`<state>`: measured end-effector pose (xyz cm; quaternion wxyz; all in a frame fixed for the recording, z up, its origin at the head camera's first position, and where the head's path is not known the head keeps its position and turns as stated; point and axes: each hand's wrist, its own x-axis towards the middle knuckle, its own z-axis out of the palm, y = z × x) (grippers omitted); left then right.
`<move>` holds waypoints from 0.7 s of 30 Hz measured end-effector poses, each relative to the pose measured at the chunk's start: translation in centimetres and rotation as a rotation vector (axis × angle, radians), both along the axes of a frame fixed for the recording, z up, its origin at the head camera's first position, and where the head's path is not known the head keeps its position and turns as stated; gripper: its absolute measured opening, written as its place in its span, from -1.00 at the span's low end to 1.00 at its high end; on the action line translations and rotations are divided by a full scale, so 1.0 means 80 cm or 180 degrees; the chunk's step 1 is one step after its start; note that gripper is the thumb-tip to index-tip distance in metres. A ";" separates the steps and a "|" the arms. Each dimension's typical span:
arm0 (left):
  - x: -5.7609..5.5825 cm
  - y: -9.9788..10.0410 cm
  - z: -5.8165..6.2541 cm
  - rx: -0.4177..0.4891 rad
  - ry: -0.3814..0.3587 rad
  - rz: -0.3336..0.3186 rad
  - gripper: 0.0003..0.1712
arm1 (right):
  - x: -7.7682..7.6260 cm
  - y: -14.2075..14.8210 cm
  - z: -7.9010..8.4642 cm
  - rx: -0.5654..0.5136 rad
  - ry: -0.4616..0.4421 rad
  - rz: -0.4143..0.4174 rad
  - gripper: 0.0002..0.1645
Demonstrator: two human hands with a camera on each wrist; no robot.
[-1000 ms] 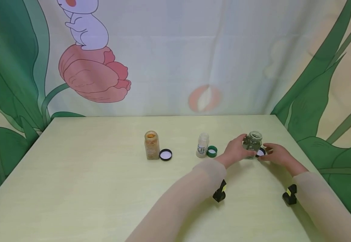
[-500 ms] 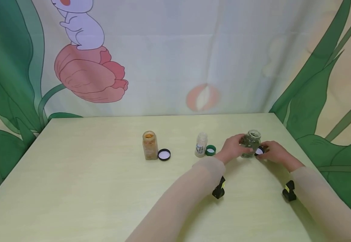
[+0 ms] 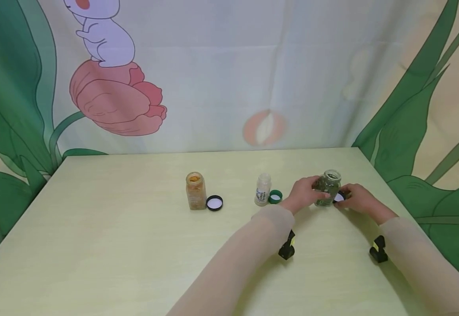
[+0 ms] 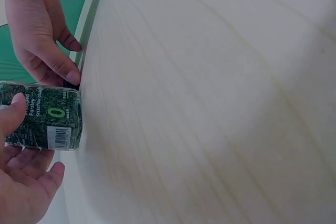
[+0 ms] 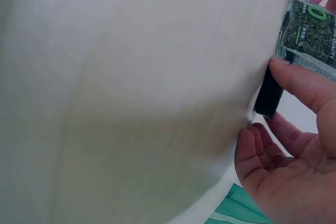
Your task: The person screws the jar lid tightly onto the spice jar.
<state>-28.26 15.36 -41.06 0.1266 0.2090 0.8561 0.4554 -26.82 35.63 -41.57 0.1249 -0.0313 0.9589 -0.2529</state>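
Observation:
My left hand [image 3: 303, 192] grips an uncapped glass jar of dried parsley [image 3: 333, 185] near the table's right side; its printed label and barcode show in the left wrist view. The jar stands upright, its mouth facing up. Just right of it a black lid [image 3: 339, 198] lies on the table, white inside upward. My right hand [image 3: 358, 198] pinches this lid at its edge, thumb on the side by the jar and fingers at the opposite side, as the right wrist view shows. The lid's edge sits close against the jar's base.
To the left stand an open jar of orange-brown spice [image 3: 196, 192] with a black lid [image 3: 214, 203] beside it, and a small clear bottle [image 3: 262, 193] with a green cap [image 3: 275, 197]. A printed curtain [image 3: 213, 87] hangs behind the table [image 3: 114, 228].
My right hand has moved slightly left and its fingers have closed onto the black lid. The left hand keeps its hold on the parsley jar. The head view has shifted a little.

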 end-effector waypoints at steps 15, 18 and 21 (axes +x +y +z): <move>0.004 -0.002 0.009 -0.0224 0.0076 0.0007 -0.32 | -0.001 -0.001 0.005 0.0004 -0.0023 -0.0098 -0.30; 0.005 -0.001 0.008 -0.0244 0.0063 0.0017 -0.32 | 0.000 0.000 0.005 -0.0011 -0.0059 -0.0132 -0.28; 0.006 0.000 0.006 -0.0238 0.0057 0.0010 -0.33 | 0.002 0.002 0.004 -0.0012 -0.0068 -0.0132 -0.26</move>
